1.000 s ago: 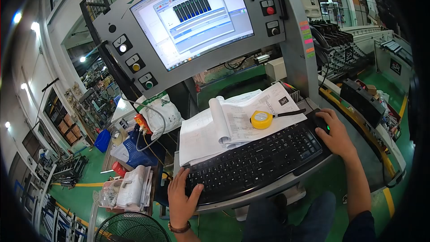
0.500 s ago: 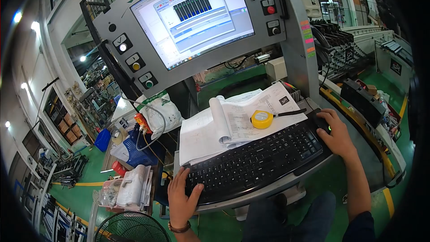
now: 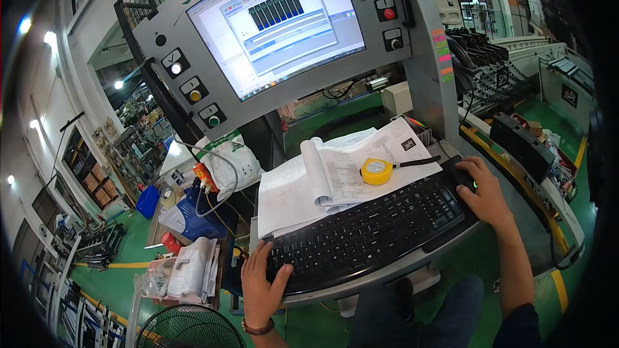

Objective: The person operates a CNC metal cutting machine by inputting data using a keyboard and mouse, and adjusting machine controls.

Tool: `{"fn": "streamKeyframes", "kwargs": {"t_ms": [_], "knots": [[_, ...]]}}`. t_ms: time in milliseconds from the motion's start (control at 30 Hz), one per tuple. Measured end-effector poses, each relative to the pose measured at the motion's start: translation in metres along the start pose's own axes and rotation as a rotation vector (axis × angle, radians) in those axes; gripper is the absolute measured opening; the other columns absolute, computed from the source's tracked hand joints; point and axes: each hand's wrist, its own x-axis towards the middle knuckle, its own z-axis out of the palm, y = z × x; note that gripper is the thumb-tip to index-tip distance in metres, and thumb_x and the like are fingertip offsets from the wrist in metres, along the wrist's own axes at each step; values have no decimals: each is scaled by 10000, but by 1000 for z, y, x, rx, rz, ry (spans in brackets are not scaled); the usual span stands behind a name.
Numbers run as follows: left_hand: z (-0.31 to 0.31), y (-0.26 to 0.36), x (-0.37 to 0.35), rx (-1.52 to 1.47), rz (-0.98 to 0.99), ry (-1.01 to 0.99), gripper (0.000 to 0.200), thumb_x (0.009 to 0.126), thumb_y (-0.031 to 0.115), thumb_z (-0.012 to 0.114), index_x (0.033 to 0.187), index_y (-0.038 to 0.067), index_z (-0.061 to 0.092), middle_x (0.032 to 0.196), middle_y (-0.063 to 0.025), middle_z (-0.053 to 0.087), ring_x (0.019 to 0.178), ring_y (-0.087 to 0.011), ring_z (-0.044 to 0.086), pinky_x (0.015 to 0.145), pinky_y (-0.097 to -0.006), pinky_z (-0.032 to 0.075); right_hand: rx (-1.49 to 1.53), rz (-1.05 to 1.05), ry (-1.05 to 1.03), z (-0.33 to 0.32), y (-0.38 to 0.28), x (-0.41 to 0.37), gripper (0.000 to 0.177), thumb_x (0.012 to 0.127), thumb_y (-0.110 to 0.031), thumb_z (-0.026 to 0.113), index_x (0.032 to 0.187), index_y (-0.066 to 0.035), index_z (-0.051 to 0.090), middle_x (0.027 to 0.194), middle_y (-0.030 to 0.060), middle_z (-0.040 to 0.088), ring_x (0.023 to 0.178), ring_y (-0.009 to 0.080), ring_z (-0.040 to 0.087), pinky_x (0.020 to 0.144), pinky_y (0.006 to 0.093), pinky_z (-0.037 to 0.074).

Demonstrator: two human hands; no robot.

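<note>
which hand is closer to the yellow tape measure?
Right. The right hand sits on the mouse, just right of the tape measure; the left hand rests at the near left corner of the keyboard, farther off.

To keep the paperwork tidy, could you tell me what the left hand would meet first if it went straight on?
The left hand touches the keyboard at its left end; straight on, its fingers would cross a few keys and probably reach the papers behind it.
</note>
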Motion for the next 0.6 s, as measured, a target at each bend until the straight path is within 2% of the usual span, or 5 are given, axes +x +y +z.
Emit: {"fn": "streamKeyframes", "kwargs": {"t_ms": [433,600], "knots": [[1,-1,0,-7,-7,1,660,958,463,698,1404,-9,575,1470,-286,553,1364,-432,525,1172,-526,338,-7,-17,2,0,3,0,458,825,-175,677,1262,-42,633,1376,144,578,1237,396,608,1044,460,489],[1,-1,-1,-13,-10,-3,639,953,423,704,1402,-12,576,1473,-287,550,1364,-434,524,1169,-523,339,-5,-13,0,-1,1,-1,457,828,-178,676,1263,-47,632,1359,147,583,1197,391,622,1011,456,503]]}}
